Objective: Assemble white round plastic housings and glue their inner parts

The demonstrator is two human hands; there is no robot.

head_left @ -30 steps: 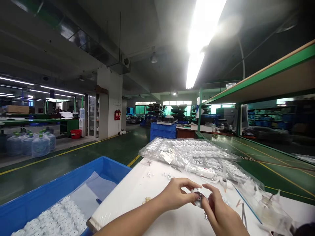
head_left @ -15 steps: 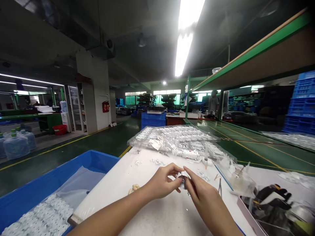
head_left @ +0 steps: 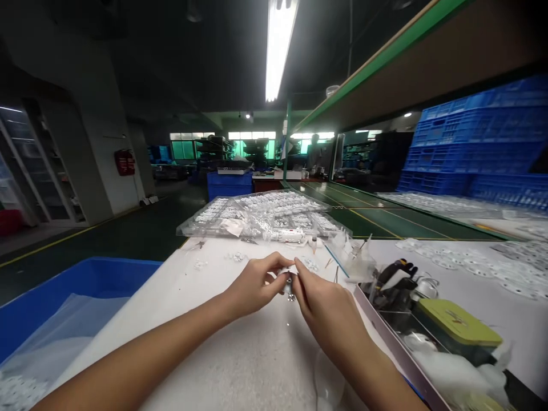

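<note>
Both my hands meet over the white table top (head_left: pixel 240 365). My left hand (head_left: pixel 256 285) and my right hand (head_left: pixel 319 302) pinch one small silver-and-white part (head_left: pixel 287 282) between their fingertips, just above the table. A few tiny clear parts (head_left: pixel 235 257) lie scattered on the table beyond my hands. Further back rest clear plastic trays of small white parts (head_left: pixel 261 214) wrapped in film.
A blue bin (head_left: pixel 64 285) lined with plastic stands at the left edge of the table. At the right a shallow tray (head_left: pixel 385 328) holds a black tool (head_left: pixel 396 271) and a green-lidded tin (head_left: pixel 456 322). Blue crates (head_left: pixel 475 142) are stacked at the far right.
The view has swung to the right and down, so the right-hand tray and blue crates come into sight. My hands stay together on the small part.
</note>
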